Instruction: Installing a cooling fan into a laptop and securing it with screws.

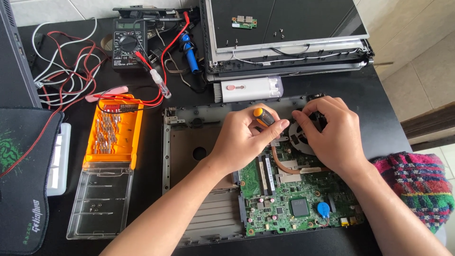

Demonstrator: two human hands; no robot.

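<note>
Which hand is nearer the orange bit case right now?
Left. The left hand, gripping the screwdriver, is over the laptop base, right of the orange bit case. The right hand is farther right, on the fan.

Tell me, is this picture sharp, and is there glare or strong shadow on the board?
Head view: sharp overall, soft even daylight; the green circuit board shows no glare; the left hand with the screwdriver and the right hand cast only faint shadows; pale sheen on the dark screen panel.
</note>
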